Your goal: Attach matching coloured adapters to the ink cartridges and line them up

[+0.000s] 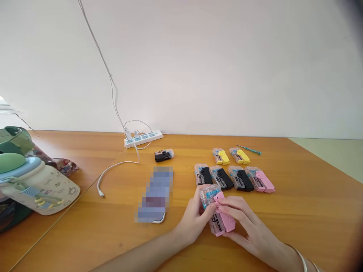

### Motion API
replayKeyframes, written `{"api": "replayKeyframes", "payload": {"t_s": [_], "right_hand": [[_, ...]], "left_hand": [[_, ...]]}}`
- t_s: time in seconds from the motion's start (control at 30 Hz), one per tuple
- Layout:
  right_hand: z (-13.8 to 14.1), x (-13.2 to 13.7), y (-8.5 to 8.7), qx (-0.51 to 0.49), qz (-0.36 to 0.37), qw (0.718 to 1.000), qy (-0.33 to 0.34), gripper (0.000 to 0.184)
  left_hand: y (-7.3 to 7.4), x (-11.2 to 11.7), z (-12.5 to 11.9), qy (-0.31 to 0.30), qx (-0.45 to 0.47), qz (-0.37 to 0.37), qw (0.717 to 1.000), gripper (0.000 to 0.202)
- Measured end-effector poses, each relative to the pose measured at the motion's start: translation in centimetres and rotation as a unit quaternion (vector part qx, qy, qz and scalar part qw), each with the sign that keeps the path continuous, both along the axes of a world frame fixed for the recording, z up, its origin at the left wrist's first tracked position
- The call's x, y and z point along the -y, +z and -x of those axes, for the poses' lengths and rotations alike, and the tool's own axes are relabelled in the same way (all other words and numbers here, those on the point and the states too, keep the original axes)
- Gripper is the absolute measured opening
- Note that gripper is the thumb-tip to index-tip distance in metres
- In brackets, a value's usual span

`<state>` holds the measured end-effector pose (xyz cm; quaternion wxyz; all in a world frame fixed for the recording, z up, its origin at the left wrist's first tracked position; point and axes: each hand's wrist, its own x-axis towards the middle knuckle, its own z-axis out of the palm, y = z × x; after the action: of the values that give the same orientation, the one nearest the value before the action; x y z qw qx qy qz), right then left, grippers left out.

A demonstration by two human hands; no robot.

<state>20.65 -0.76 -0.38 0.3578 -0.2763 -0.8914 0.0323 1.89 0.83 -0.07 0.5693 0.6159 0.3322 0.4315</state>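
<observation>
A folded toy water gun [217,219], clear plastic with a pink side and dark lettering, is held between both hands above the table's front. My left hand [195,219] grips its left side, with the thumb pressed near the pink pivot. From the right, my right hand [244,221] holds the pink side, fingertips on the pivot and the thumb beneath. Just behind lie several similar water guns in a row: black ones [203,175] and a pink one [260,180]. Two yellow ones [221,156] lie farther back.
A lone black water gun [164,155] lies near a white power strip [144,138] with a white cable [117,164]. A blurred-out phone [159,220] is left of my hands. A teal screwdriver [252,150] lies back right. At the left are a bottle [53,189] and bags.
</observation>
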Motion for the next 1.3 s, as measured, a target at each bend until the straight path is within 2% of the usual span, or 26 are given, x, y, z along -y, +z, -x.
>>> {"api": "replayKeyframes", "payload": {"t_s": [0.13, 0.23, 0.33, 0.5, 0.77, 0.93, 1.13, 1.3], "right_hand": [[-0.7, -0.4, 0.8, 0.005, -0.011, 1.0, 0.018, 0.05], [-1.4, -1.0, 0.9, -0.004, -0.013, 1.0, -0.02, 0.054], [-2.0, -1.4, 0.8, -0.008, -0.002, 0.997, -0.073, 0.048], [-2.0, -1.3, 0.8, 0.05, -0.016, 0.995, -0.085, 0.04], [-1.9, -1.3, 1.1, 0.096, -0.117, 0.983, -0.101, 0.025], [-1.9, -1.3, 0.8, 0.113, -0.144, 0.975, -0.126, 0.025], [-2.2, -1.2, 0.3, 0.086, -0.116, 0.979, -0.146, 0.029], [-2.3, -1.2, 0.6, 0.085, -0.103, 0.98, -0.144, 0.033]], "left_hand": [[0.0, 0.1, 0.1, -0.011, -0.017, -0.009, 1.0, 0.042], [-0.2, 0.2, 0.1, -0.044, -0.037, -0.019, 0.998, 0.046], [-0.3, 0.2, 0.1, -0.047, -0.046, -0.026, 0.997, 0.045], [-0.2, 0.3, 0.2, -0.057, -0.077, -0.045, 0.994, 0.04], [-0.5, 0.4, 0.3, -0.066, -0.12, -0.032, 0.99, 0.044], [-0.4, 0.3, 0.2, -0.071, -0.108, -0.022, 0.991, 0.046], [-0.1, 0.3, 0.2, -0.076, -0.085, 0.006, 0.993, 0.05], [-0.2, 0.2, 0.2, -0.088, -0.044, 0.024, 0.995, 0.052]]}}
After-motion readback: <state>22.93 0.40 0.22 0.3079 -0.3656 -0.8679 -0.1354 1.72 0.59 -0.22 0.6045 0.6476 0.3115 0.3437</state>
